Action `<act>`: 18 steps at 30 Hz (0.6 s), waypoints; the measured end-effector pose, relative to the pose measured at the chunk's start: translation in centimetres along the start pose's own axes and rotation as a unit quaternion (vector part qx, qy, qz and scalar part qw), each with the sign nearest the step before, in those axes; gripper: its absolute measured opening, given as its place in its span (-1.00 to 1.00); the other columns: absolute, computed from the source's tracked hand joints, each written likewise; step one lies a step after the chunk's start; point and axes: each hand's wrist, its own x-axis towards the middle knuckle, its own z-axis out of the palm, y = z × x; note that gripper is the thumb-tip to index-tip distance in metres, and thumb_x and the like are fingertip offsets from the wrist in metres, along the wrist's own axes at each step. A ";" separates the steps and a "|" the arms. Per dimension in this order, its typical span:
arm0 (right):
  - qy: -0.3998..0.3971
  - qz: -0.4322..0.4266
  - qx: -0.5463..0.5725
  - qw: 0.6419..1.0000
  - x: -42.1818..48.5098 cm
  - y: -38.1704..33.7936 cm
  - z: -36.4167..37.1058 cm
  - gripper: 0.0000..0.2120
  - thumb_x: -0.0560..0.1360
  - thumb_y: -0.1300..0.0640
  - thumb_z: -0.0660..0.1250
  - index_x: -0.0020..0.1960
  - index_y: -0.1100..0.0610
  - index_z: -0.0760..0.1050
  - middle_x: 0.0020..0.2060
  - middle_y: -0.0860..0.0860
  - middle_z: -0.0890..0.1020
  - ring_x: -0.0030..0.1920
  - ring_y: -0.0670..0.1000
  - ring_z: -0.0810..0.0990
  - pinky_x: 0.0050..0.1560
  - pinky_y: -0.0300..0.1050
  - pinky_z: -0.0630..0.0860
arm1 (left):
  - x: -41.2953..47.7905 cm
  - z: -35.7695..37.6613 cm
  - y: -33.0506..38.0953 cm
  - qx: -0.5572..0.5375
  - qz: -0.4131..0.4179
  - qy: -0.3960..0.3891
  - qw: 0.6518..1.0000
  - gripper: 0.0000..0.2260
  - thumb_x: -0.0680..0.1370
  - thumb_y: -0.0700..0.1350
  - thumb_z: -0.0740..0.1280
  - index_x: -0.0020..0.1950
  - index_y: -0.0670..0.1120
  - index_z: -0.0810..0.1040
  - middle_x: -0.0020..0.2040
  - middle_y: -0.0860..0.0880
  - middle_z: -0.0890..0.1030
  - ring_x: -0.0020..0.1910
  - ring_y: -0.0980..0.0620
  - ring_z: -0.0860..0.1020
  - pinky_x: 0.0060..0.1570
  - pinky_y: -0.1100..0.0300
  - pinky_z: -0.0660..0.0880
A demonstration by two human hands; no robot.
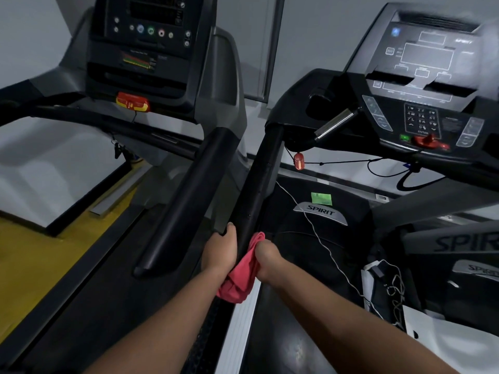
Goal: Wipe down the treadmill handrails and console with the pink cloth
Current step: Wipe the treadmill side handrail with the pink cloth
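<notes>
Clasping the near end of a black padded treadmill handrail [259,184], the left hand [220,251] wrapped its grip around the bar, while the right hand [267,259] clamped a crumpled pink cloth [240,276] against it. Farther off, the grey treadmill console [421,76] rose on the right.

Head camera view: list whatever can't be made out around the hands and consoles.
- Handrail: near end hidden by the left hand, right hand and pink cloth.
- Right console: labels motion-blurred, right side cut off by the frame.
- Left console: top cut off; button symbols too small.
</notes>
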 end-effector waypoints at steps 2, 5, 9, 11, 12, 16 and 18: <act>0.008 -0.016 0.046 0.999 0.0 -0.4 0.3 -0.61 0.67 0.21 -0.06 0.40 0.36 0.29 0.08 0.19 0.52 0.12 0.11 0.50 0.24 -0.14 0.41 | 0.0 0.0 0.0 0.002 0.003 0.003 1.000 -0.46 0.60 0.16 0.07 0.32 -0.25 0.45 0.32 -0.21 0.48 0.29 -0.19 0.44 0.18 0.08 0.33; -0.003 -0.079 0.086 0.993 -1.9 -1.0 1.3 -0.60 0.67 0.25 -0.11 0.48 0.22 0.20 0.38 0.11 0.40 0.37 0.07 0.38 0.30 -0.20 0.30 | 0.1 0.0 0.1 0.007 0.003 0.007 1.000 -0.47 0.60 0.16 0.08 0.28 -0.25 0.48 0.29 -0.22 0.50 0.27 -0.19 0.45 0.16 0.07 0.34; 0.011 -0.098 0.012 0.995 -1.1 -0.5 1.1 -0.56 0.66 0.23 -0.12 0.52 0.14 0.17 0.45 0.05 0.31 0.44 0.06 0.29 0.44 -0.12 0.16 | -0.1 0.1 0.0 0.013 0.003 0.015 1.000 -0.47 0.60 0.17 0.07 0.30 -0.24 0.46 0.28 -0.21 0.51 0.27 -0.19 0.46 0.14 0.08 0.34; -0.017 -0.021 0.020 0.999 -0.4 0.0 0.3 -0.61 0.66 0.16 -0.02 0.39 0.22 0.39 0.26 0.16 0.53 0.24 0.16 0.50 0.31 0.03 0.39 | -0.1 0.1 0.0 0.013 0.004 0.018 1.000 -0.47 0.60 0.16 0.07 0.29 -0.24 0.47 0.27 -0.21 0.52 0.26 -0.19 0.46 0.11 0.09 0.34; -0.034 -0.003 0.012 0.999 -0.6 0.5 -0.2 -0.62 0.65 0.14 0.00 0.31 0.26 0.46 0.13 0.20 0.59 0.12 0.19 0.56 0.19 0.07 0.48 | -0.1 0.1 0.0 0.010 0.005 0.020 1.000 -0.47 0.60 0.17 0.07 0.28 -0.23 0.48 0.26 -0.20 0.52 0.24 -0.18 0.47 0.10 0.09 0.34; -0.076 0.038 -0.024 0.996 -1.0 2.0 -1.6 -0.61 0.65 0.16 -0.04 0.23 0.31 0.48 -0.10 0.21 0.60 -0.15 0.15 0.56 -0.27 -0.02 0.56 | 0.1 0.2 -0.2 -0.003 0.003 0.018 1.000 -0.48 0.60 0.18 0.07 0.22 -0.22 0.51 0.17 -0.18 0.57 0.15 -0.17 0.51 0.03 0.10 0.36; -0.048 0.021 -0.048 0.997 -0.6 2.0 -1.8 -0.65 0.64 0.20 -0.02 0.15 0.32 0.49 -0.10 0.21 0.58 -0.15 0.13 0.55 -0.16 -0.01 0.54 | 0.1 0.2 -0.3 -0.010 -0.001 0.023 1.000 -0.48 0.60 0.17 0.07 0.21 -0.23 0.51 0.16 -0.18 0.57 0.14 -0.16 0.51 0.00 0.12 0.34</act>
